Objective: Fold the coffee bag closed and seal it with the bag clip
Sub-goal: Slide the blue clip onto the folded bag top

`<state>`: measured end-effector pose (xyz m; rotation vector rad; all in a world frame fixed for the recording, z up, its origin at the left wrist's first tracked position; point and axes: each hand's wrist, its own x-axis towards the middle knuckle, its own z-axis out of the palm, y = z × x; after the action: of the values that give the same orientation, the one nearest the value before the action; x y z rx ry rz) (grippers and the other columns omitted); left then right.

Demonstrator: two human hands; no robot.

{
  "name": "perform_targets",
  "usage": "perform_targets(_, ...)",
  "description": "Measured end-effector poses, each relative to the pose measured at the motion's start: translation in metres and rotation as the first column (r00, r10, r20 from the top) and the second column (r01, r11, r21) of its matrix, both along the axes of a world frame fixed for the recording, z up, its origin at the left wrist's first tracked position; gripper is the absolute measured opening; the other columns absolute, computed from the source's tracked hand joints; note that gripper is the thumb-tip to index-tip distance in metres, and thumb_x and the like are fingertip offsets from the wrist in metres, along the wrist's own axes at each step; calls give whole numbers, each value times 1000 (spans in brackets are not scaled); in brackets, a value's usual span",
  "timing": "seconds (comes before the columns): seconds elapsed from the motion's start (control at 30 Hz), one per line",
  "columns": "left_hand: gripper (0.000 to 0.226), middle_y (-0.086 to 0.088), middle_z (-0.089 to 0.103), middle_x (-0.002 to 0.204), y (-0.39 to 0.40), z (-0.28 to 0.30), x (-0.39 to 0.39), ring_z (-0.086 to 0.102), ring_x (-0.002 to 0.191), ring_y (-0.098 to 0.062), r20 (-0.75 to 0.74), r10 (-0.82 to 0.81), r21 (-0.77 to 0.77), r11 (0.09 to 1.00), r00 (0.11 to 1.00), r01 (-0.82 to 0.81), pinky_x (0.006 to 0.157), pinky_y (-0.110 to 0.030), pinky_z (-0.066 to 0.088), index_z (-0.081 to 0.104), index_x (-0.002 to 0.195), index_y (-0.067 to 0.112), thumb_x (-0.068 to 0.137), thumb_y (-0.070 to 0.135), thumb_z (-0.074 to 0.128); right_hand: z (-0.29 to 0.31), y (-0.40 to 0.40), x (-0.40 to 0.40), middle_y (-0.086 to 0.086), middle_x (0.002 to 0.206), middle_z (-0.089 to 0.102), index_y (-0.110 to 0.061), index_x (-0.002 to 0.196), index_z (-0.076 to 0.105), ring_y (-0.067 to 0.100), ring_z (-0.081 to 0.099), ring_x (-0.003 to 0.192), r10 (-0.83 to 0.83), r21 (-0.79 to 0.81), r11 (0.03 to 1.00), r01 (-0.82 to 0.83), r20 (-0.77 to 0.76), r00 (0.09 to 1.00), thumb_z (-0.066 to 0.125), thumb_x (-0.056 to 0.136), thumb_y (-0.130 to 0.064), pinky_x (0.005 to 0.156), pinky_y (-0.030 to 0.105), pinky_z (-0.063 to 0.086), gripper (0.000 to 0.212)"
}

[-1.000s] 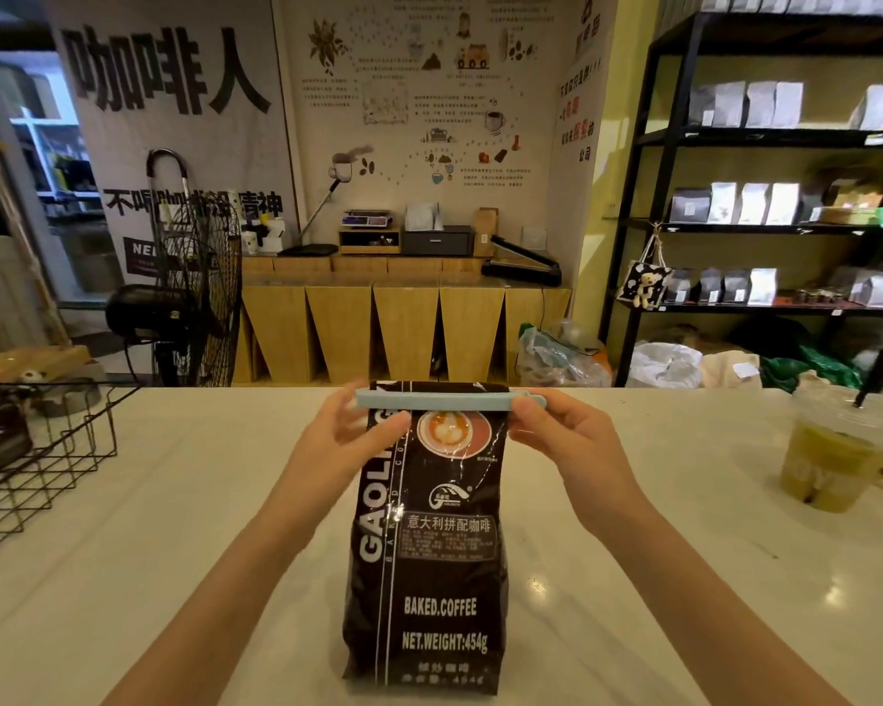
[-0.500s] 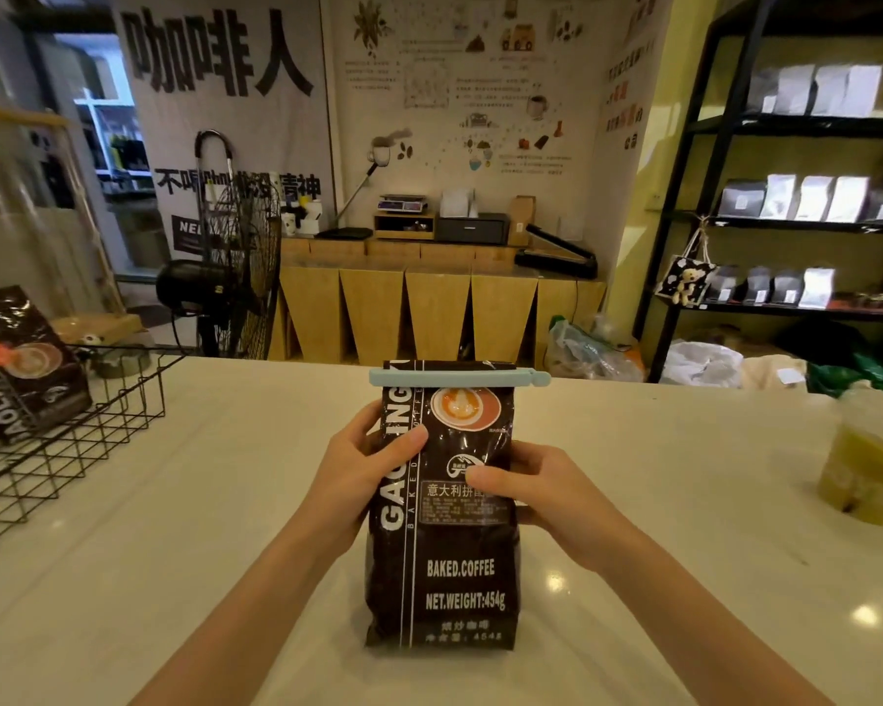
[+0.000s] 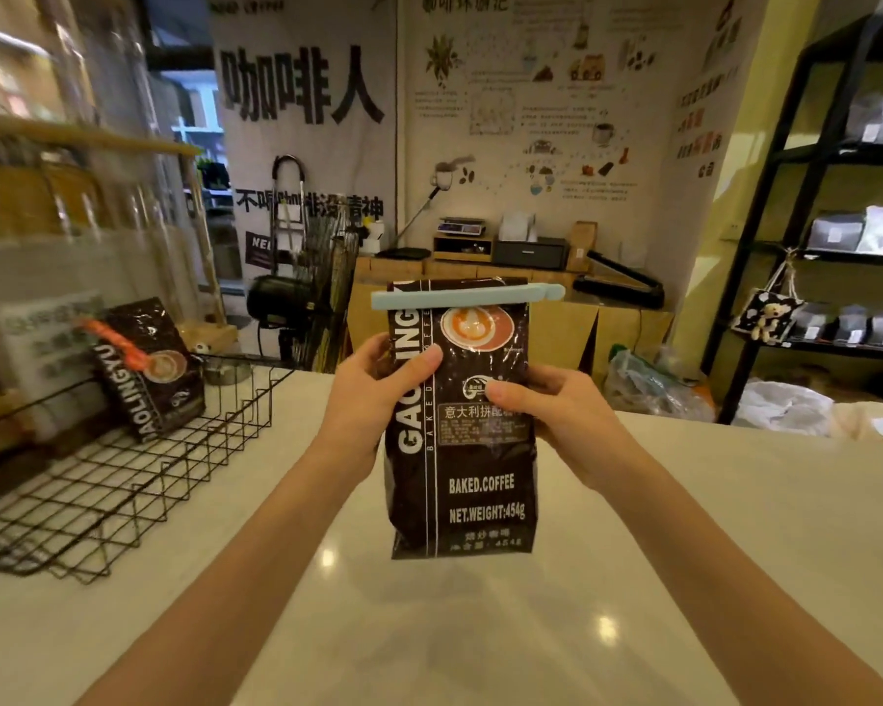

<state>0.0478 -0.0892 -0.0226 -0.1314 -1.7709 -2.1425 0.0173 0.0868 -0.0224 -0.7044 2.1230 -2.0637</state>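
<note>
A dark brown coffee bag (image 3: 480,481) with white lettering hangs upright above the white counter (image 3: 429,629), lifted clear of it. A pale blue bag clip (image 3: 467,298) runs across its folded top and is clamped shut. My left hand (image 3: 378,384) grips the bag's left side, thumb across the front. My right hand (image 3: 551,410) holds the right side at mid height, thumb on the front label.
A black wire basket (image 3: 123,481) stands at the left on the counter, holding a second coffee bag (image 3: 149,369) with an orange clip. A black shelf rack (image 3: 786,206) with pouches stands at the far right. A wooden counter lies behind.
Both hands slid from the clip's ends down to the bag's sides, then lifted the bag off the counter. The view has swung left, showing the basket.
</note>
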Motion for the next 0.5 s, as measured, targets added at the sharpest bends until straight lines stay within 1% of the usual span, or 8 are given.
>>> perform_targets(0.1, 64, -7, 67, 107, -43, 12, 0, 65, 95, -23, -12, 61, -21, 998, 998, -61, 84, -41, 52, 56, 111, 15, 52, 33, 73, 10, -46, -8, 3, 99, 72, -22, 92, 64, 19, 69, 93, 30, -40, 999, -30, -10, 999, 75, 54, -31, 86, 36, 53, 41)
perform_targets(0.13, 61, -7, 67, 105, -59, 16, 1, 65, 95, -23, -20, 79, -27, 996, 997, -80, 84, -41, 52, 56, 110, 15, 55, 32, 73, 12, -63, -10, 3, 99, 72, -22, 90, 64, 19, 69, 93, 43, -50, 998, -44, -18, 999, 76, 53, -30, 86, 36, 53, 40)
perform_targets(0.23, 33, -3, 67, 101, -108, 24, 6, 65, 95, -22, -42, 130, -37, 991, 991, -132, 83, -40, 52, 57, 98, 23, 68, 20, 71, 17, -115, -16, -2, 90, 74, -25, 83, 65, 16, 69, 89, 93, -72, 993, -96, -45, 995, 76, 59, -24, 83, 33, 53, 26)
perform_targets(0.27, 32, -3, 67, 101, -125, 26, 9, 65, 95, -22, -47, 151, -45, 987, 987, -153, 83, -40, 52, 57, 96, 24, 68, 20, 71, 17, -133, -18, -4, 88, 73, -26, 82, 65, 14, 69, 88, 113, -70, 991, -117, -53, 992, 75, 61, -22, 82, 31, 53, 23)
perform_targets(0.33, 44, -4, 68, 102, -158, 30, 17, 66, 94, -22, -54, 201, -63, 977, 978, -205, 84, -42, 52, 58, 100, 21, 59, 28, 73, 19, -169, -21, -4, 89, 73, -25, 84, 64, 13, 69, 89, 164, -66, 984, -168, -63, 984, 75, 61, -23, 83, 31, 53, 26)
perform_targets(0.4, 62, -7, 68, 105, -189, 31, 26, 66, 94, -22, -51, 259, -70, 963, 965, -262, 82, -41, 53, 56, 111, 15, 55, 32, 73, 20, -205, -22, -3, 93, 72, -25, 86, 64, 14, 68, 91, 211, -62, 974, -216, -75, 975, 74, 59, -25, 83, 30, 53, 29)
perform_targets(0.43, 63, -6, 68, 106, -204, 31, 30, 66, 93, -21, -55, 283, -71, 955, 958, -287, 80, -40, 54, 55, 113, 14, 56, 31, 73, 20, -222, -22, -2, 94, 72, -25, 87, 64, 15, 68, 92, 232, -57, 970, -237, -84, 969, 74, 61, -24, 83, 30, 53, 28)
perform_targets(0.5, 55, -5, 67, 106, -234, 30, 37, 66, 93, -21, -48, 326, -77, 941, 944, -329, 81, -42, 54, 56, 106, 21, 55, 33, 73, 18, -257, -22, -1, 95, 72, -25, 90, 65, 17, 68, 93, 270, -45, 960, -276, -109, 957, 73, 68, -20, 83, 30, 54, 24)
